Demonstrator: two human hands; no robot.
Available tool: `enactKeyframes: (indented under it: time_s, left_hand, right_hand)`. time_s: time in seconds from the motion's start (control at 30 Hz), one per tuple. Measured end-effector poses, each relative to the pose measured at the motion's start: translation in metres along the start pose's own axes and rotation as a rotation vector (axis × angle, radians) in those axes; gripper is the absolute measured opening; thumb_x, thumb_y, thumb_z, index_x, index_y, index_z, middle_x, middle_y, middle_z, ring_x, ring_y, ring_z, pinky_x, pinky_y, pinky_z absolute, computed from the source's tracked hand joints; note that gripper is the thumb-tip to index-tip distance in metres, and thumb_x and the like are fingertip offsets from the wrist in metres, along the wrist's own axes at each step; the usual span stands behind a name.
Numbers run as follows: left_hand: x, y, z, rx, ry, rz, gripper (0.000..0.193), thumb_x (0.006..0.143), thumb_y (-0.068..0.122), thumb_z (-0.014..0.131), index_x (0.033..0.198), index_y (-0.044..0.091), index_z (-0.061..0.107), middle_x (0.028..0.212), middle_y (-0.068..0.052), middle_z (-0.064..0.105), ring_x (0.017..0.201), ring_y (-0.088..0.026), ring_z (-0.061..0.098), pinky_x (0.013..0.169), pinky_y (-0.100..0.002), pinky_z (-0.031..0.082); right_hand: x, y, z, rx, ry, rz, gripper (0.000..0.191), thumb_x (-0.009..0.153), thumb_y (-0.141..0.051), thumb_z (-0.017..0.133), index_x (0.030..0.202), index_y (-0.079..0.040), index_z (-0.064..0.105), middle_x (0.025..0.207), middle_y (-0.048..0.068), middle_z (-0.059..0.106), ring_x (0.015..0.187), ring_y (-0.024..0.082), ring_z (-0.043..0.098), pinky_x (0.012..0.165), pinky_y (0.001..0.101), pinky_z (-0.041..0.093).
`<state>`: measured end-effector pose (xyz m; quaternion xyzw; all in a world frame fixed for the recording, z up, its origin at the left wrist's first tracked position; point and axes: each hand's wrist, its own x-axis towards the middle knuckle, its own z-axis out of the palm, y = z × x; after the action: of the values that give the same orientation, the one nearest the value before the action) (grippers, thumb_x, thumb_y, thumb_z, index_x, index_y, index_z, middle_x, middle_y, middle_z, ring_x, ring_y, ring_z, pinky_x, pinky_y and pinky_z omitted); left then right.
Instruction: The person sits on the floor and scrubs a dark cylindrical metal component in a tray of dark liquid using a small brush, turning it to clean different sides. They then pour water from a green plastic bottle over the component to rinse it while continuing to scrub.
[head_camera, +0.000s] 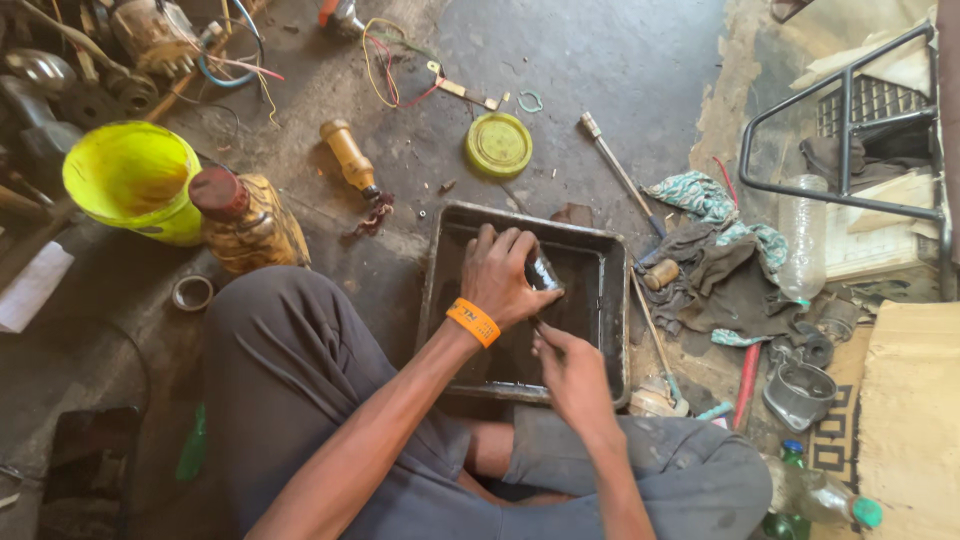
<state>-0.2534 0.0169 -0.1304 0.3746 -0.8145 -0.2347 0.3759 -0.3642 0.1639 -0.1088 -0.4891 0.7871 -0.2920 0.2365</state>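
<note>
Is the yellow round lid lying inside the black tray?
No, the yellow lid lies on the floor beyond the black tray, apart from it.

Person sits cross-legged, knees spread, both arms reaching forward and inward between them. Left arm runs diagonally from lower left up toward centre, elbow slightly bent, forearm bare, orange band on the wrist. Left hand (503, 278) is palm down, back of hand to camera, fingers curled forward in a closed grip, thumb tucked toward the right. Right forearm comes up from the bottom edge, nearly vertical. Right hand (568, 368) sits just below and right of the left, fingers bunched and pinched together, tips pointing up-left toward the left palm. Hands nearly touching.
</note>
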Motion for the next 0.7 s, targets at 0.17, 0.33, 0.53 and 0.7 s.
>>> enactKeyframes:
  time_s: [0.17, 0.33, 0.53, 0.7]
  left_hand:
    - [-0.002, 0.0, 0.002, 0.042, 0.017, 0.016, 0.058, 0.054, 0.043, 0.093, 0.094, 0.013, 0.063, 0.101, -0.008, 0.066, 0.102, -0.035, 0.056, 0.087, -0.051, 0.045]
    - [-0.001, -0.006, 0.006, 0.122, -0.085, 0.08, 0.063, 0.051, 0.039, 0.093, 0.098, 0.012, 0.061, 0.109, -0.012, 0.065, 0.106, -0.036, 0.054, 0.088, -0.052, 0.044]
    - [-0.002, -0.01, 0.021, 0.237, -0.146, 0.122, 0.064, 0.058, 0.03, 0.092, 0.109, 0.009, 0.059, 0.113, -0.016, 0.062, 0.107, -0.039, 0.053, 0.089, -0.056, 0.043]
    - [-0.005, -0.007, 0.032, 0.344, -0.25, 0.183, 0.059, 0.061, 0.027, 0.09, 0.109, 0.01, 0.06, 0.11, -0.017, 0.062, 0.109, -0.039, 0.052, 0.088, -0.055, 0.044]
  right_hand:
    - [0.004, 0.02, 0.014, -0.063, 0.077, -0.073, 0.032, 0.095, -0.01, 0.065, 0.124, 0.001, 0.071, 0.1, 0.019, 0.077, 0.096, 0.022, 0.074, 0.084, 0.0328, 0.056]
    - [-0.002, 0.044, -0.017, 0.104, -0.19, 0.066, 0.037, 0.092, -0.013, 0.064, 0.127, -0.004, 0.07, 0.09, 0.009, 0.082, 0.082, 0.012, 0.074, 0.075, 0.0278, 0.056]
    - [-0.007, 0.065, -0.052, 0.1, -0.232, 0.235, 0.037, 0.093, -0.01, 0.061, 0.127, -0.007, 0.073, 0.087, 0.008, 0.079, 0.076, 0.013, 0.065, 0.069, 0.0309, 0.052]
    - [-0.007, 0.068, -0.044, 0.129, -0.225, 0.177, 0.036, 0.09, -0.011, 0.06, 0.124, -0.007, 0.073, 0.087, 0.006, 0.08, 0.08, 0.011, 0.072, 0.074, 0.0277, 0.054]
